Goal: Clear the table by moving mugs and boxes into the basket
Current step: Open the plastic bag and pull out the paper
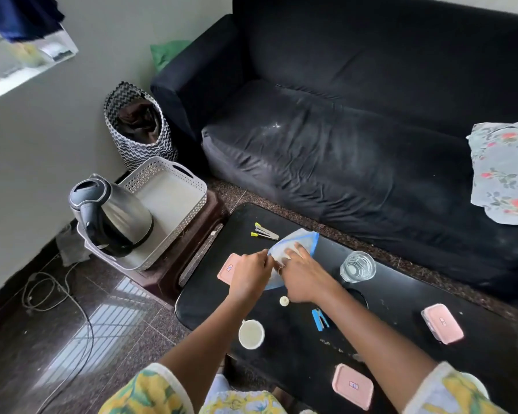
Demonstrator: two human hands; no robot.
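Note:
A white perforated basket (192,183) stands on a low brown stool left of the black table (401,303), with a steel kettle (111,213) inside it. Both hands meet over a clear blue-edged plastic bag (304,239) on the table: my left hand (250,274) pinches its near edge, my right hand (304,279) presses on it. A white mug (251,334) sits near the table's front left edge. Pink-lidded boxes lie at the left (226,268), the right (443,323) and the near edge (353,385). A clear glass (358,266) stands right of my hands.
A black sofa (356,130) runs behind the table, a floral cloth (504,171) on its right end. A zigzag fabric bin (138,127) stands by the wall. A blue stapler (320,319), a yellow-tipped stapler (265,231) and a small white cap (284,301) lie on the table. Cables trail on the floor.

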